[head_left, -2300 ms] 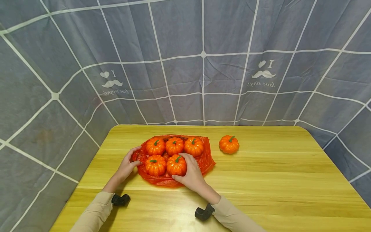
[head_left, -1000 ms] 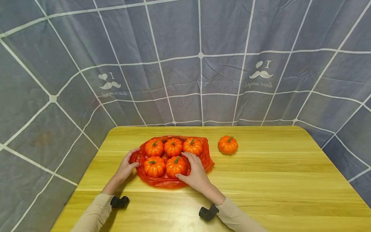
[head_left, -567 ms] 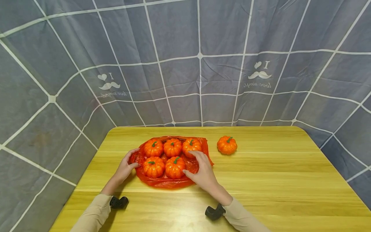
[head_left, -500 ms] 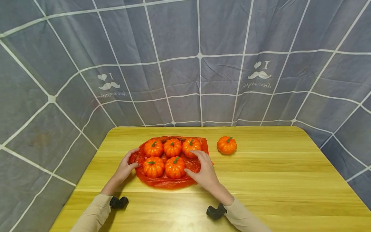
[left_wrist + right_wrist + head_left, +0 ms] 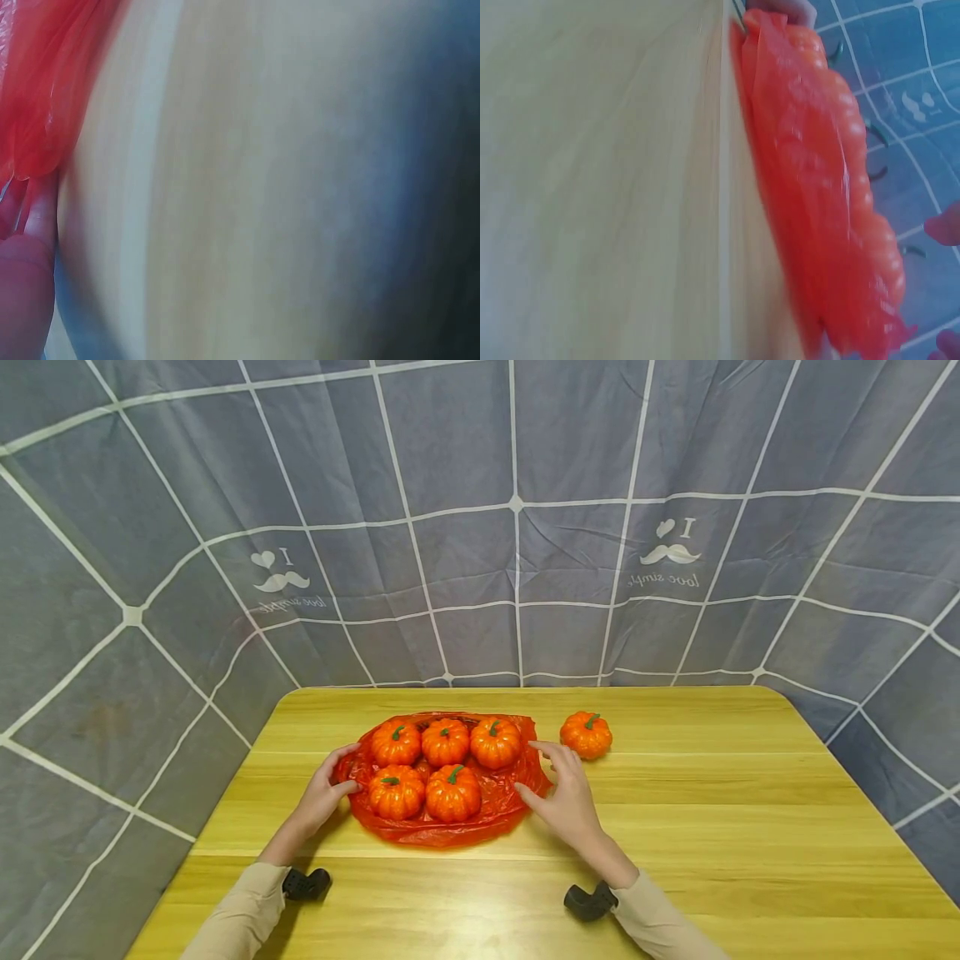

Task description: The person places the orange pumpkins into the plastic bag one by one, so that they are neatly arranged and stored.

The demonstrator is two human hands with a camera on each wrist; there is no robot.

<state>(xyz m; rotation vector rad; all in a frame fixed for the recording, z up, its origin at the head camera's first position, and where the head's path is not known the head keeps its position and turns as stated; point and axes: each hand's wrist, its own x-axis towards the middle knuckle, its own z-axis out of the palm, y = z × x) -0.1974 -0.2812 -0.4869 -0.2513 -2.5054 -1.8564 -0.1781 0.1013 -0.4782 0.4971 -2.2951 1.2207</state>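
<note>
A red plastic bag (image 5: 501,792) lies spread on the table with several small orange pumpkins on it, three in the back row and two in front. My left hand (image 5: 324,795) holds the bag's left edge between thumb and fingers; in the left wrist view, red film (image 5: 45,90) gathers at its fingers. Over the bag's right edge hovers my right hand (image 5: 567,795), thumb and fingers spread, holding nothing. The front-right pumpkin (image 5: 453,793) sits left of that hand. Just beyond its fingers, a single pumpkin (image 5: 587,735) rests on the bare wood.
The yellow wooden table (image 5: 712,827) reaches back to a grey curtain (image 5: 570,560) with white grid lines, which also hangs at both sides. Each wrist carries a black camera mount, the right one (image 5: 590,902) low over the table's front.
My right hand has let go of the front-right pumpkin and moved right, off it to the bag's right edge. The left hand stays at the bag's left edge.
</note>
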